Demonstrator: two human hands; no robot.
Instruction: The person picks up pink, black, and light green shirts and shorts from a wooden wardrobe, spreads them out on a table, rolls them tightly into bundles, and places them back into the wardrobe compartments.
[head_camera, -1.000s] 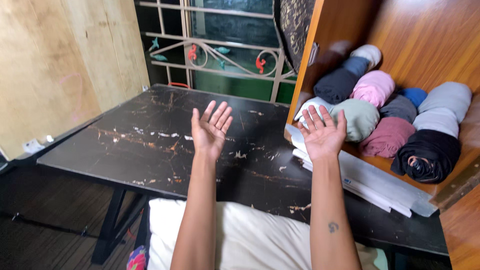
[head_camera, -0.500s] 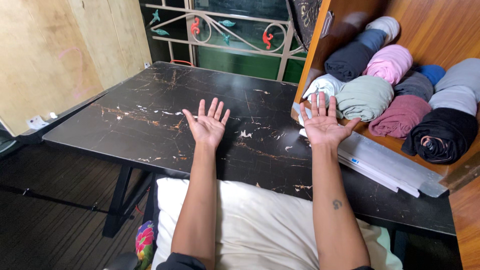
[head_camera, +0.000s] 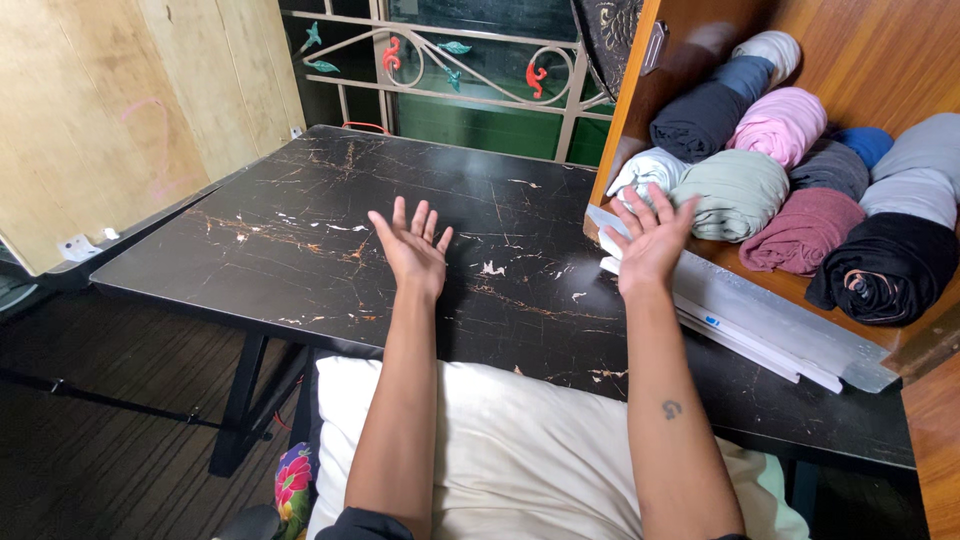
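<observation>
Both my arms reach out over a black marble-look table (head_camera: 300, 240). My left hand (head_camera: 414, 246) hovers palm up above the table's middle, fingers spread, holding nothing. My right hand (head_camera: 652, 236) is raised near the table's right side, fingers apart and slightly curled, empty. It is just in front of a white rolled cloth (head_camera: 650, 172) and a pale green rolled cloth (head_camera: 735, 192) in a wooden cupboard (head_camera: 840, 60).
The cupboard holds several rolled cloths: pink (head_camera: 780, 122), maroon (head_camera: 800, 230), black (head_camera: 885, 265), grey (head_camera: 915, 165). A silver metal rail (head_camera: 770, 325) runs along its front edge. A white cushion (head_camera: 520, 450) lies on my lap. A metal window grille (head_camera: 450, 60) stands behind the table.
The view dropped, then steadied. My right hand turned from flat palm-up to a more edge-on, curled pose. My left hand tilted slightly.
</observation>
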